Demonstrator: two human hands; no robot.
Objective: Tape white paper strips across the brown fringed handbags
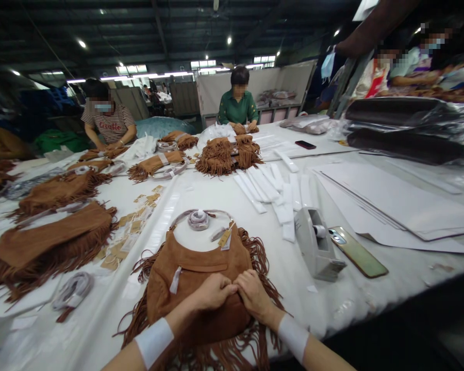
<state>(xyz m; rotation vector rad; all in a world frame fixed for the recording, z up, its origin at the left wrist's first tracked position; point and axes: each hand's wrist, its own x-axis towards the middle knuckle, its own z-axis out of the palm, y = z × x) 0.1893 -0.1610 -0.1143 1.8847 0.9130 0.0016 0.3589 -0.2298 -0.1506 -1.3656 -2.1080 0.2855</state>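
A brown suede handbag point(193, 304) with long fringe lies front up on the table before me. My left hand point(215, 291) and my right hand point(253, 294) rest over its right half, fingers curled and tips meeting. Whatever is pinched between them is hidden. A zip pocket crosses the front, its pull point(175, 280) wrapped in white. Beyond the opening, the thin handle loops around a coiled strap point(198, 220) in wrapping. A tan hang tag point(225, 237) hangs at the handle's right end. White bands circle both my wrists.
Several fringed bags point(50, 234) lie left, near loose tags point(129, 226) and a coiled strap point(73, 291). Right are white strips point(261, 185), a tape dispenser point(317, 247), a phone point(359, 252), card sheets point(402, 201) and plastic-wrapped dark bundles point(406, 129). Co-workers point(237, 105) sit across the table.
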